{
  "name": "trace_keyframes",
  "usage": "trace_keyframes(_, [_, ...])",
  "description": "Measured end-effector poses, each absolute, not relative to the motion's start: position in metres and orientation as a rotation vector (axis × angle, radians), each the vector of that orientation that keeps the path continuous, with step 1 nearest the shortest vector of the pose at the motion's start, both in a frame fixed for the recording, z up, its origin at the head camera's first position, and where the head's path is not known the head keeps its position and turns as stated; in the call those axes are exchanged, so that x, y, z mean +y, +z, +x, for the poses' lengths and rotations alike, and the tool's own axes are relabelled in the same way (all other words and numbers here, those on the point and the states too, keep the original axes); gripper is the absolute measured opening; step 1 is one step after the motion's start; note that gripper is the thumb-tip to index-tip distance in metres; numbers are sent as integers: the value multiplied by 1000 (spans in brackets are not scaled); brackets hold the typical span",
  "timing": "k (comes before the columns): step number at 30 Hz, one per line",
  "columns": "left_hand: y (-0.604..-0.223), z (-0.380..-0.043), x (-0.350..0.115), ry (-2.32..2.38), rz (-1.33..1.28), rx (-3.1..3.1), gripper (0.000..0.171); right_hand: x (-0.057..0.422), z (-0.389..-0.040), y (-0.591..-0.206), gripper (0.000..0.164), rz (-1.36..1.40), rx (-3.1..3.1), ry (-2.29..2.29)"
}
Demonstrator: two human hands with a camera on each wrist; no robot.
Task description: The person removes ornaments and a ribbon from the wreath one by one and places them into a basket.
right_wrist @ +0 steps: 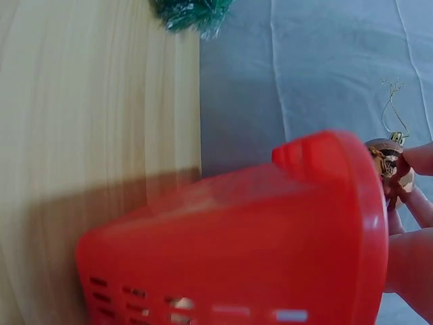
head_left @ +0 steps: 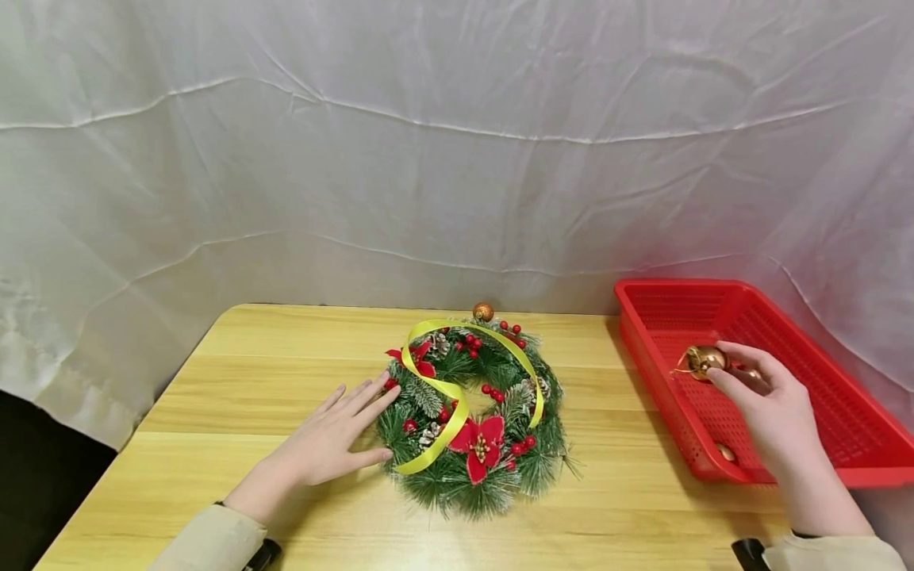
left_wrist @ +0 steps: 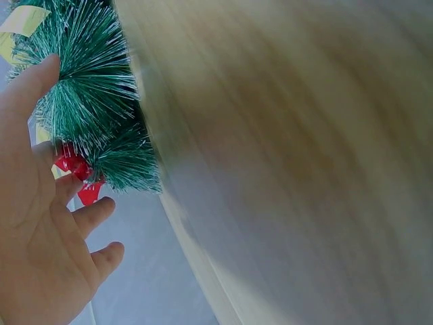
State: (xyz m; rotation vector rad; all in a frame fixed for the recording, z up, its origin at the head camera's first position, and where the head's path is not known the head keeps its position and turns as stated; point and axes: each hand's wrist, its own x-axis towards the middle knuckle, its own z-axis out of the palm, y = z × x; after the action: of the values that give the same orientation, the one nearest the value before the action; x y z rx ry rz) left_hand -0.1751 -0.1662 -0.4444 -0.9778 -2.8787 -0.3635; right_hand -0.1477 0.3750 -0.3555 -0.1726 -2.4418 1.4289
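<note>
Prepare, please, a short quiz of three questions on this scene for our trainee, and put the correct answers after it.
1. Choose one. What does the right hand hold?
A) a red flower
B) a gold ornament
C) a yellow ribbon

2. True or false? The left hand reaches to the edge of the wreath with its fingers straight.

3. Fill in the gap. In the head view, the red basket stands to the ____ of the wreath.

Key: 1. B; 2. True; 3. right.
</note>
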Motion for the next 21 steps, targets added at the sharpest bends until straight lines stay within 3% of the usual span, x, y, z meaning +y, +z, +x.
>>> trace_keyframes(21, [-443, -174, -165, -376, -968, -2894, 85, 422, -140, -368, 39, -207, -2177, 1755])
